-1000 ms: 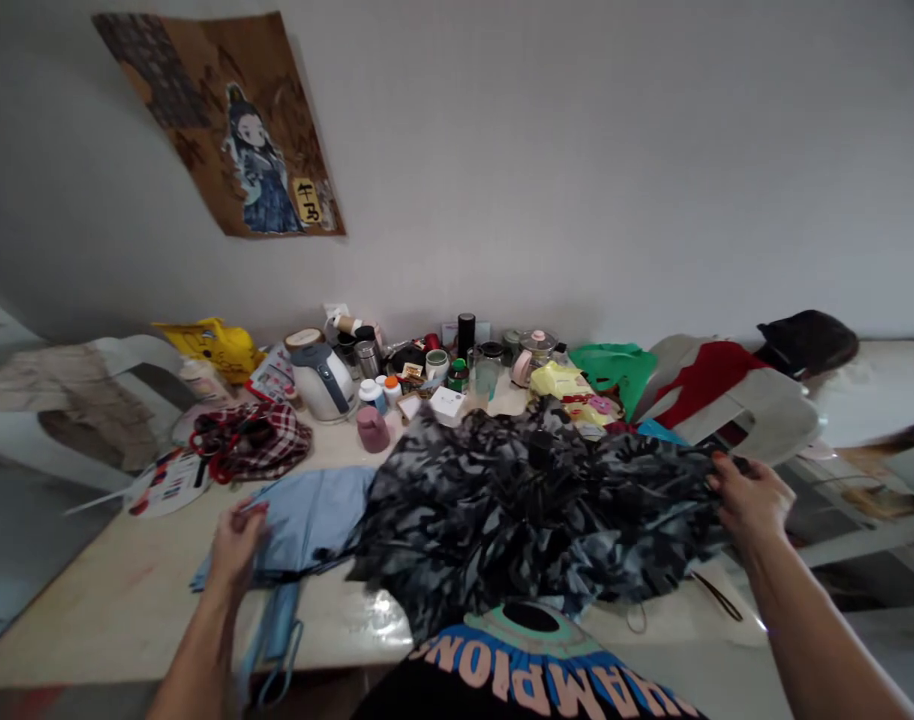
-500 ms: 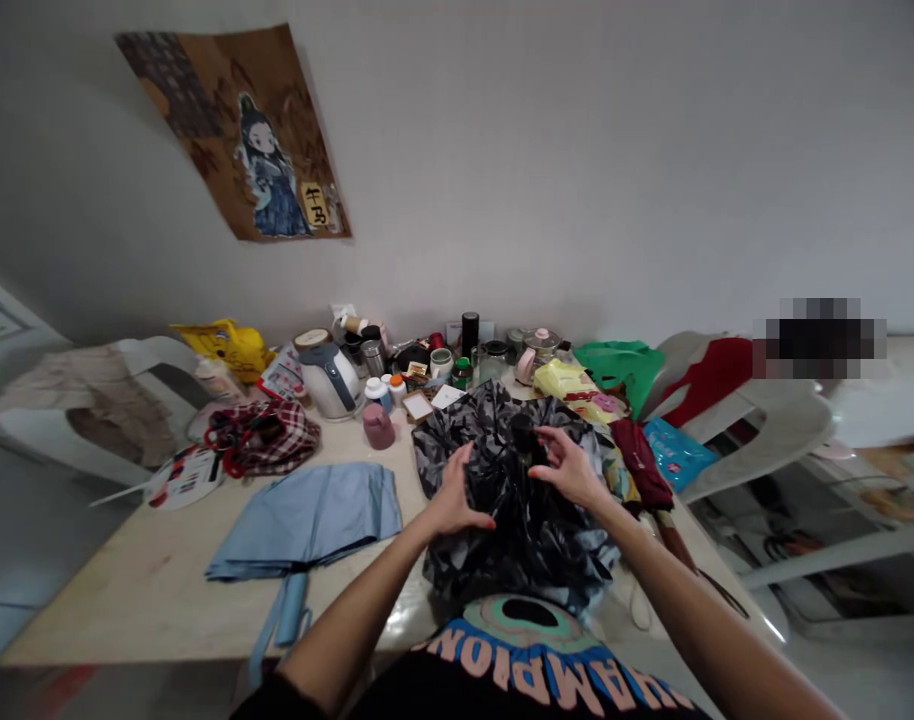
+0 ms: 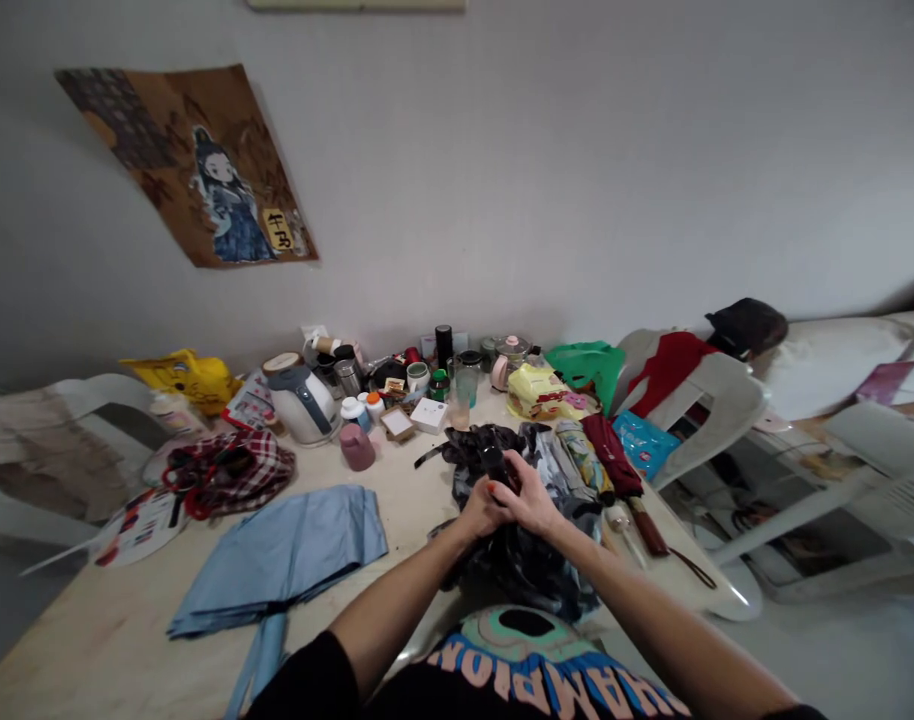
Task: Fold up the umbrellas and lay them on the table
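A black and grey camouflage umbrella [image 3: 554, 575] lies bunched in loose folds at the table's front edge, close to my body. Its dark shaft end [image 3: 493, 458] sticks up just beyond my fingers. My left hand [image 3: 481, 512] is closed around the gathered middle, thumb side toward the other hand. Touching it, my right hand [image 3: 530, 500] also grips the umbrella near that dark end. What exactly lies under the fingers is hidden. To the left rests a light blue umbrella [image 3: 292, 550], flattened, with its handle toward me.
Right of my hands lie a patterned folded umbrella [image 3: 584, 460] and a maroon umbrella [image 3: 613, 455]. A pink cup [image 3: 357, 447], white kettle [image 3: 303, 405], small white box [image 3: 429, 415] and several jars line the back. A person's dark-haired head [image 3: 749, 325] shows beyond a chair.
My hands came together from apart and closed on the umbrella. Its spread fabric has drawn in to a narrower bundle, uncovering the umbrellas at right. The view has shifted right.
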### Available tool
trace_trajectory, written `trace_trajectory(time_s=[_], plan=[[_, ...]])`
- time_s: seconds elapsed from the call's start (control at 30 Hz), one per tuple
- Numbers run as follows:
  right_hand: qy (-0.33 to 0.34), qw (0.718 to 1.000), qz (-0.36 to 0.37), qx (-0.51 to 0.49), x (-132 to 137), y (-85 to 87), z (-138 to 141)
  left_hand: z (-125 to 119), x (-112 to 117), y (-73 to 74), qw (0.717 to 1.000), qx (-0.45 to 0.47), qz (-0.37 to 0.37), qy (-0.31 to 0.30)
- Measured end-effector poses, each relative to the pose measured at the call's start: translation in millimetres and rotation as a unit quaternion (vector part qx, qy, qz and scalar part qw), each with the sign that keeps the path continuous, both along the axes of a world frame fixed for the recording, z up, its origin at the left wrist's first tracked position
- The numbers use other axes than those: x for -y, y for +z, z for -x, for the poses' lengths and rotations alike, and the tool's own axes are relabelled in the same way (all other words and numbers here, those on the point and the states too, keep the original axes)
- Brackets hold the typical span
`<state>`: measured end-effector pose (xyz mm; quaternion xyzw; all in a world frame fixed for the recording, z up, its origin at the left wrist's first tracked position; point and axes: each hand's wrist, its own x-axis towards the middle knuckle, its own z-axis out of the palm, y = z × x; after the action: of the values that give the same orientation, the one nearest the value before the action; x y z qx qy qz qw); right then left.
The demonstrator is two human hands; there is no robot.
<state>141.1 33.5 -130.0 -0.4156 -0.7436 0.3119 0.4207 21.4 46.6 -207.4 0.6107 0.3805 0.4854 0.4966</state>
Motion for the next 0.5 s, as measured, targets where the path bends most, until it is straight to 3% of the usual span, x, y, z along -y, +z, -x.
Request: trace_trajectory(time_s=[0.17, 0.23, 0.3, 0.37, 0.5], plan=[[-0.006, 0.978, -0.189, 0.091, 21, -1.3, -11, 1, 20, -4.1, 1.000, 0.000, -0.004, -0.013], [-0.025, 0.969, -0.224, 0.106, 22, -5.3, -23, 2, 30, -3.9, 1.000, -0.003, -0.014, -0.006], [-0.074, 0.973, -0.196, 0.095, 18, -12.0, -38, 2, 40, -1.6, 1.000, -0.012, -0.020, 0.005], [-0.099, 0.985, -0.120, 0.078, 12, -18.9, -51, 2, 46, 3.3, 0.999, -0.031, -0.013, 0.008], [0.048, 0.998, 0.030, 0.038, 5, -26.2, -56, -1, 49, 15.5, 0.999, -0.051, -0.010, 0.014]])
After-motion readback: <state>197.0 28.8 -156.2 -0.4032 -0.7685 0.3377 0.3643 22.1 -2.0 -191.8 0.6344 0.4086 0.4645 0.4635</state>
